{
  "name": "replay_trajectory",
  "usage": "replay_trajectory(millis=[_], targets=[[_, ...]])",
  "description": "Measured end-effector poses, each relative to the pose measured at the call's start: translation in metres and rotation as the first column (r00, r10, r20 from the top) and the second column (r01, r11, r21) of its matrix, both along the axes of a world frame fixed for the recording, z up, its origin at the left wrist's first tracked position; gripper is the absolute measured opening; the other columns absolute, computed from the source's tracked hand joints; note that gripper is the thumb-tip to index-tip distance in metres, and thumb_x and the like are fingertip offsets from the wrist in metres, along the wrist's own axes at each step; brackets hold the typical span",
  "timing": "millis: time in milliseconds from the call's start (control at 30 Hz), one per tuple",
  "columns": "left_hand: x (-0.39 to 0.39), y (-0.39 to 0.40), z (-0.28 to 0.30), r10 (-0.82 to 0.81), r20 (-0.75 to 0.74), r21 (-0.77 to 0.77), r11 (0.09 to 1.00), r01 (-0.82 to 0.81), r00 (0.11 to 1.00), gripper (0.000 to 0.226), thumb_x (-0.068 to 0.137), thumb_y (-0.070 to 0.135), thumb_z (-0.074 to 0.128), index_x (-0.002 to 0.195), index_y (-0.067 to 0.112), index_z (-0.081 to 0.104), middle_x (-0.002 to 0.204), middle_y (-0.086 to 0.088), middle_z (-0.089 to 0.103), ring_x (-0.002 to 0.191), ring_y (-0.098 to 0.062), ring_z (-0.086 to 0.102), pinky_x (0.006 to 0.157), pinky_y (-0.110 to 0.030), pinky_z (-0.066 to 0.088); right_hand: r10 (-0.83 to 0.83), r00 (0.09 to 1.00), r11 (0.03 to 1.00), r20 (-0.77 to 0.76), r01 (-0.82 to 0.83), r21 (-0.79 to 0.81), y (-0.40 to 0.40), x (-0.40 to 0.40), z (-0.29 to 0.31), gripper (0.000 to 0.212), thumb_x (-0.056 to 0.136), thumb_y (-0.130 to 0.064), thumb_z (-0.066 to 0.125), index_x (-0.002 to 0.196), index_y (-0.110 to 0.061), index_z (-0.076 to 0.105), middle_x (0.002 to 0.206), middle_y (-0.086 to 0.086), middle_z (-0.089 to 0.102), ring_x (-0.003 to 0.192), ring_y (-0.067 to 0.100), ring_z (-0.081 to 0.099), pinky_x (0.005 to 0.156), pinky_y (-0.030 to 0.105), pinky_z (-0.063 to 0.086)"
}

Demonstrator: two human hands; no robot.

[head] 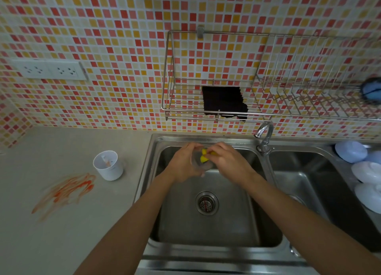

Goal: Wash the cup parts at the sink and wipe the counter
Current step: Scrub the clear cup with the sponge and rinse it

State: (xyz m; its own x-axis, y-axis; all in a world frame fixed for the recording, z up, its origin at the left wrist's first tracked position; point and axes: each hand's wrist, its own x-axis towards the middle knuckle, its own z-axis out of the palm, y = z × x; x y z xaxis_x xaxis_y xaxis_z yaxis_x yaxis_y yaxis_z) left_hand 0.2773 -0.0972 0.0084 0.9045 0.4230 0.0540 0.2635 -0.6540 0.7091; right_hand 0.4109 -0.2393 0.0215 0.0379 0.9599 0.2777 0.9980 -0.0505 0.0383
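Note:
Over the left sink basin (pixel 206 229) my left hand (pixel 183 163) grips a clear, see-through cup part (pixel 203 167). My right hand (pixel 228 161) pinches a yellow sponge (pixel 203 156) and presses it into that clear part. A white cup (pixel 108 165) stands upright on the grey counter (pixel 51 233) left of the sink, with something small inside it. In front of the cup, an orange smear (pixel 68 190) spreads over the counter.
A tap (pixel 265 134) stands between the two basins. On the tiled wall a wire rack (pixel 212 101) holds a dark cloth (pixel 224 101). White and pale blue lids or bowls (pixel 362 171) lie at the right basin's edge. A double socket (pixel 49 69) is at the left.

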Motion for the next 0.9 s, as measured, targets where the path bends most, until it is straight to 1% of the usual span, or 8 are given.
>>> replay_trajectory(millis=[100,200,267,333,467,633,767,900], targets=[[0.0,0.003,0.004,0.002,0.012,0.019,1.0,-0.002,1.0,0.087,0.055,0.022,0.09,0.131,0.016,0.048,0.129,0.004,0.054,0.115,-0.009,0.05,0.092,-0.016,0.036,-0.041,0.997,0.997,-0.069,0.045,0.066,-0.002,-0.007,-0.006,0.042,0.066,-0.001,0.079,0.106,-0.011,0.072,0.107,0.006,0.067,0.099,0.026,0.059,0.084,0.035,0.054],[-0.002,0.007,0.005,-0.001,-0.019,0.067,0.998,0.003,1.0,0.089,0.055,0.02,0.091,0.133,0.014,0.048,0.131,0.002,0.052,0.117,-0.009,0.047,0.091,-0.01,0.03,-0.08,0.921,0.992,-0.382,0.111,0.061,-0.007,-0.021,-0.017,0.031,0.083,-0.001,0.065,0.112,-0.012,0.071,0.11,0.003,0.066,0.103,0.02,0.054,0.092,0.024,0.042],[-0.004,0.008,0.003,-0.024,-0.055,0.083,0.996,0.028,0.998,0.092,0.054,0.019,0.091,0.134,0.013,0.047,0.133,0.0,0.051,0.12,-0.012,0.047,0.093,-0.01,0.028,-0.097,0.87,0.99,-0.483,0.134,0.042,-0.01,-0.026,-0.023,0.028,0.088,-0.004,0.062,0.113,-0.012,0.071,0.111,0.001,0.066,0.104,0.017,0.054,0.093,0.02,0.036],[-0.005,0.007,0.0,-0.037,-0.079,0.094,0.995,0.044,0.996,0.092,0.055,0.021,0.091,0.135,0.014,0.046,0.134,-0.001,0.051,0.122,-0.014,0.047,0.095,-0.012,0.028,-0.062,0.905,0.998,-0.422,0.069,0.0,-0.012,-0.024,-0.022,0.029,0.084,-0.003,0.066,0.111,-0.012,0.071,0.11,0.002,0.066,0.104,0.019,0.054,0.094,0.025,0.042],[-0.002,-0.001,0.002,-0.041,-0.09,0.046,0.998,0.045,0.995,0.09,0.057,0.023,0.09,0.135,0.016,0.047,0.135,-0.001,0.052,0.123,-0.016,0.048,0.1,-0.02,0.035,-0.027,0.996,1.0,-0.087,0.026,-0.016,-0.006,-0.001,-0.015,0.043,0.066,0.002,0.077,0.107,-0.011,0.071,0.108,0.006,0.065,0.104,0.027,0.056,0.084,0.037,0.054],[0.0,0.007,0.006,-0.073,-0.092,0.04,0.996,0.077,0.993,0.089,0.056,0.021,0.091,0.134,0.017,0.048,0.133,0.002,0.054,0.122,-0.014,0.049,0.1,-0.021,0.036,0.032,0.988,0.999,-0.151,-0.036,-0.022,-0.012,-0.01,-0.014,0.038,0.069,-0.003,0.076,0.105,-0.016,0.073,0.106,0.002,0.066,0.1,0.024,0.058,0.084,0.035,0.054],[-0.003,0.004,0.0,-0.076,-0.103,-0.022,0.997,0.074,0.992,0.091,0.059,0.023,0.089,0.137,0.021,0.042,0.137,0.003,0.05,0.124,-0.013,0.046,0.105,-0.027,0.037,0.041,0.99,0.999,-0.136,-0.044,-0.018,-0.016,-0.013,-0.023,0.03,0.074,-0.01,0.077,0.103,-0.014,0.071,0.1,0.002,0.067,0.092,0.024,0.06,0.074,0.038,0.056],[-0.002,0.003,0.0,-0.049,-0.029,-0.082,0.996,0.046,0.998,0.092,0.061,0.019,0.088,0.137,0.019,0.036,0.133,0.005,0.052,0.12,-0.009,0.047,0.091,-0.006,0.035,0.007,0.998,0.999,-0.06,-0.004,0.052,-0.017,-0.014,-0.028,0.044,0.066,-0.001,0.077,0.107,-0.014,0.066,0.105,0.002,0.064,0.095,0.022,0.056,0.072,0.036,0.054]])
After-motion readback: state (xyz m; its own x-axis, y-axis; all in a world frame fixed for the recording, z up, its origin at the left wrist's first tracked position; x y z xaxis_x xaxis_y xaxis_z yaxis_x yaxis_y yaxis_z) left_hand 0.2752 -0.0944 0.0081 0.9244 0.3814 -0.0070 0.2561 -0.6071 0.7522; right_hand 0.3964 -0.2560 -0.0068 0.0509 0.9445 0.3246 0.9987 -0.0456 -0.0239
